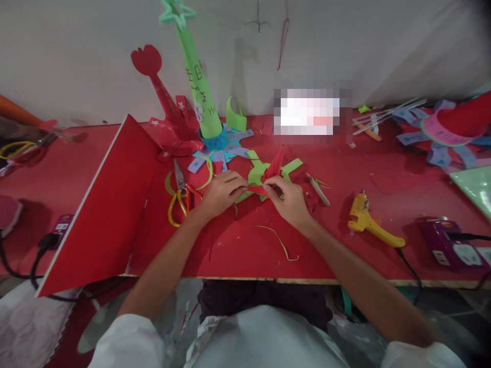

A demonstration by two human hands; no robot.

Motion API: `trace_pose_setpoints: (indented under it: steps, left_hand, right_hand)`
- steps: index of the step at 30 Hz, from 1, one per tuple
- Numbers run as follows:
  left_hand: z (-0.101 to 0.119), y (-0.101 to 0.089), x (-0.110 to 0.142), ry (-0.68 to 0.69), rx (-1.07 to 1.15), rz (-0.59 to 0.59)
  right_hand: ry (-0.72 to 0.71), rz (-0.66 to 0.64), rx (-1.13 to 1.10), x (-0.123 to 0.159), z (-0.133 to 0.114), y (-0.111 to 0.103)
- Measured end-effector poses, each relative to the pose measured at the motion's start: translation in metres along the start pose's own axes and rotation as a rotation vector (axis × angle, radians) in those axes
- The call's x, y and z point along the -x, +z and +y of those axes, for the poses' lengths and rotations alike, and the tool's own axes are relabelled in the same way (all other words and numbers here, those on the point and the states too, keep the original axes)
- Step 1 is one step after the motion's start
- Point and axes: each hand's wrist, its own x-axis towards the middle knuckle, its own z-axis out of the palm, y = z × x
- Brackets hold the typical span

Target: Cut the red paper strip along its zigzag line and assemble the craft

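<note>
My left hand [220, 193] and my right hand [287, 200] meet at the middle of the red table [245, 245]. Both pinch a folded red paper piece [273, 171] that lies over green paper strips [256, 175]. The fingers of each hand are curled tight on the red paper's lower edge. Yellow-handled scissors [179, 197] lie just left of my left hand. A thin white stick [318, 189] lies right of my right hand.
A large red card sheet [103, 214] overhangs the front left edge. A green paper cone [197, 82] and a red paper figure [164, 107] stand at the back. A yellow glue gun [368, 222] and a purple power strip [450, 245] lie on the right. Paper crafts [448, 128] fill the far right.
</note>
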Motion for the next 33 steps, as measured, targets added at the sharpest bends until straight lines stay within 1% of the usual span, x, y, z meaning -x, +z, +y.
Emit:
trace_pose_setpoints:
  steps: [1,3,7,9,12,14,15,17,18,20,22,26,27,28,30,33]
  left_hand:
    - [-0.003,-0.003,0.000,-0.052,0.023,0.025]
    - [-0.010,-0.007,-0.001,-0.179,0.057,0.130]
    - [-0.031,-0.019,0.000,-0.386,0.082,0.412]
    - [-0.044,-0.025,0.001,-0.489,0.167,0.572]
    - [-0.059,-0.032,0.002,-0.602,0.324,0.747]
    - [-0.061,-0.032,0.002,-0.640,0.409,0.849]
    - [-0.059,-0.032,0.001,-0.632,0.422,0.886]
    - [-0.050,-0.029,0.000,-0.574,0.397,0.904]
    - [-0.044,-0.027,0.000,-0.539,0.381,0.888]
    - [-0.031,-0.022,-0.002,-0.485,0.359,0.782]
    - [-0.019,-0.015,-0.003,-0.415,0.283,0.616]
    - [-0.002,0.003,-0.001,-0.216,0.005,0.218]
    - [0.001,0.009,0.000,-0.183,-0.023,0.146]
    - [0.005,0.015,0.001,-0.156,-0.049,0.085]
    - [0.015,0.026,0.002,-0.093,-0.171,-0.042]
    - [0.032,0.040,0.003,-0.034,-0.303,-0.156]
  right_hand:
    - [0.010,0.010,-0.010,0.000,0.000,0.000]
    - [0.031,0.022,-0.030,0.001,0.000,-0.001]
    - [0.040,0.013,-0.055,0.001,-0.001,-0.001]
    - [0.036,0.008,-0.065,0.000,-0.001,-0.001]
    - [0.045,0.004,-0.104,0.000,-0.002,-0.001]
    - [0.067,0.004,-0.147,0.000,-0.002,-0.001]
    - [0.082,0.008,-0.171,0.000,-0.002,-0.001]
    - [0.111,0.026,-0.215,-0.001,-0.003,-0.002]
    - [0.120,0.043,-0.238,-0.001,-0.004,-0.002]
    - [0.132,0.089,-0.286,-0.001,-0.005,-0.003]
    - [0.146,0.145,-0.329,-0.002,-0.005,-0.003]
    - [0.160,0.296,-0.363,-0.004,-0.002,-0.006]
    - [0.158,0.341,-0.364,-0.005,0.000,-0.007]
    - [0.156,0.382,-0.367,-0.006,0.001,-0.009]
    - [0.160,0.445,-0.382,-0.008,0.004,-0.010]
    - [0.170,0.485,-0.416,-0.009,0.004,-0.011]
